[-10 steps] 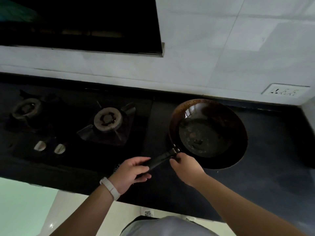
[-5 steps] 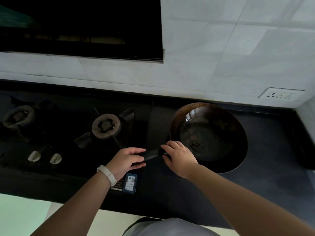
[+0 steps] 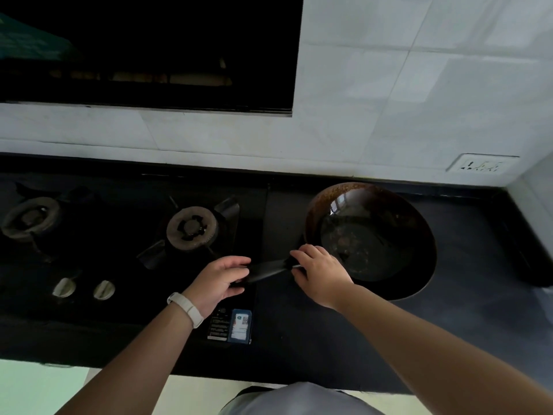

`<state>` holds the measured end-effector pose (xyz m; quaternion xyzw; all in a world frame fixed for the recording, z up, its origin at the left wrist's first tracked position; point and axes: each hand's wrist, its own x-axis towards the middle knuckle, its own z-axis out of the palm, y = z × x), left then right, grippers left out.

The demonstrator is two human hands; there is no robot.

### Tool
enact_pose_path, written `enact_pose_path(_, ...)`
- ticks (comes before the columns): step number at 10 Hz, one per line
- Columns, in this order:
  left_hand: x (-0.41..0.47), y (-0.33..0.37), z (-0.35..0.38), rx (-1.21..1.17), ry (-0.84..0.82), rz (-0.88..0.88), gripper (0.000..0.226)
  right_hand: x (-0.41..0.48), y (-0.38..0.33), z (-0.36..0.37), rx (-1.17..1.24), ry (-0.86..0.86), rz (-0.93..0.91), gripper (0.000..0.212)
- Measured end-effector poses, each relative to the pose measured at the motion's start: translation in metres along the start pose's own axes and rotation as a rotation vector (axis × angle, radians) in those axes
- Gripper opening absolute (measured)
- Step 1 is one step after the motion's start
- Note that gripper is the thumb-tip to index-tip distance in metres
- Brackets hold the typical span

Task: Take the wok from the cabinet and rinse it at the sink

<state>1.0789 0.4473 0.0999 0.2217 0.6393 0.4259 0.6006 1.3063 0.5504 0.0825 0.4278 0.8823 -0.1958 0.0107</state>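
While the wok [image 3: 371, 238] rests on the countertop [image 3: 478, 265], both hands' grips clasp its handle [image 3: 266, 271].

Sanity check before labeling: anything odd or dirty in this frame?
The wok on the counter has brownish residue along its rim and specks inside. Both hands, left hand and right hand, are on its handle. Nothing spilled.

A home kitchen: gas hob [image 3: 191, 229], tiled wall [image 3: 389, 85], dark worktop [image 3: 478, 295], wall socket [image 3: 481, 166]
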Motion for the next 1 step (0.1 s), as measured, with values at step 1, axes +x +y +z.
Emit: enact_pose_path(1, -0.0053, 0.0034, -0.0103, 0.078, 0.043, 0.045, 0.023, -0.0036, -0.0068, -0.0072, -0.035, 0.021, 0.021, 0.052)
